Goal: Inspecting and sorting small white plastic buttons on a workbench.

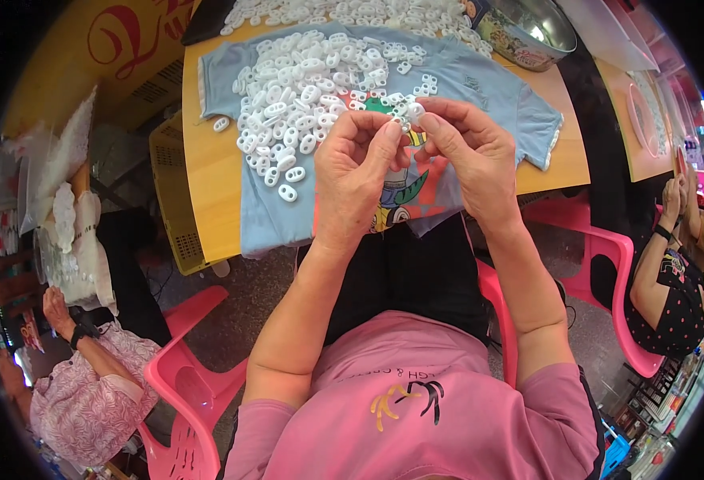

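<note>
Item, as I see it: one small white plastic piece (413, 112) pinched at the right hand (468, 152) fingertips, held above the blue shirt (480, 88); left hand (356, 172) fingers pressed against it from the left; loose white pile (304, 88) far-left of both.

My feed is bright and evenly lit, with soft shadows only. I see glare on the metal bowl (528, 32) at the top. The centre is sharp; the fisheye bends the wooden table (208, 168) edges, and a black vignette rings the blurred, smeared rim.
</note>
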The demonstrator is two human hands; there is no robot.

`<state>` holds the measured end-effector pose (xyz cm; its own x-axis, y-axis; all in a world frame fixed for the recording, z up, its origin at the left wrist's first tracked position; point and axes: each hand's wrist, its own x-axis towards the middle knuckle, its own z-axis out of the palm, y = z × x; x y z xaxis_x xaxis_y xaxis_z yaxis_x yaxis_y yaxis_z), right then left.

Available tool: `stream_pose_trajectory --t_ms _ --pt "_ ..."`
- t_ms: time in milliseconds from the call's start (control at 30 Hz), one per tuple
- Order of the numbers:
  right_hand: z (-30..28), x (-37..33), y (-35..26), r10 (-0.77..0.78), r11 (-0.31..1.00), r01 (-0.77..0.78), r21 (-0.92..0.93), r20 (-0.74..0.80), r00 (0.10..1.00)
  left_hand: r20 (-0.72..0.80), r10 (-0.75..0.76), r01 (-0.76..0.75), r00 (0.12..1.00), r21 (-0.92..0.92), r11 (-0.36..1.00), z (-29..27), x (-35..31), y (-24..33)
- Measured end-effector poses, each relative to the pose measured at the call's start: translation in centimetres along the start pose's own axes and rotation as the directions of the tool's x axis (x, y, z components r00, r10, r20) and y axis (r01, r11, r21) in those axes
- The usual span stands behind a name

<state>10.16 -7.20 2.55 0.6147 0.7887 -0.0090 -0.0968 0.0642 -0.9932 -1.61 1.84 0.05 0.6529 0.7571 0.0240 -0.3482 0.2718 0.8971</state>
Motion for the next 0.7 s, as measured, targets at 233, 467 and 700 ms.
stream_pose_trajectory --t_ms 233,467,700 --pt "0.2 -0.2 1.1 -0.247 0.924 0.245 -0.293 0.031 0.968 -0.007 0.017 -0.017 1.0 0.023 1.0 0.0 0.1 -0.2" --pt "0.4 -0.2 0.9 -0.196 0.949 0.198 -0.245 0.033 0.98 -0.031 0.008 -0.008 0.999 0.009 1.0 0.1 0.1 -0.2" --pt "0.6 -0.1 1.4 -0.247 0.936 0.25 -0.246 0.043 0.968 -0.014 0.008 -0.007 1.0 0.013 1.0 -0.1 -0.1 -0.1"
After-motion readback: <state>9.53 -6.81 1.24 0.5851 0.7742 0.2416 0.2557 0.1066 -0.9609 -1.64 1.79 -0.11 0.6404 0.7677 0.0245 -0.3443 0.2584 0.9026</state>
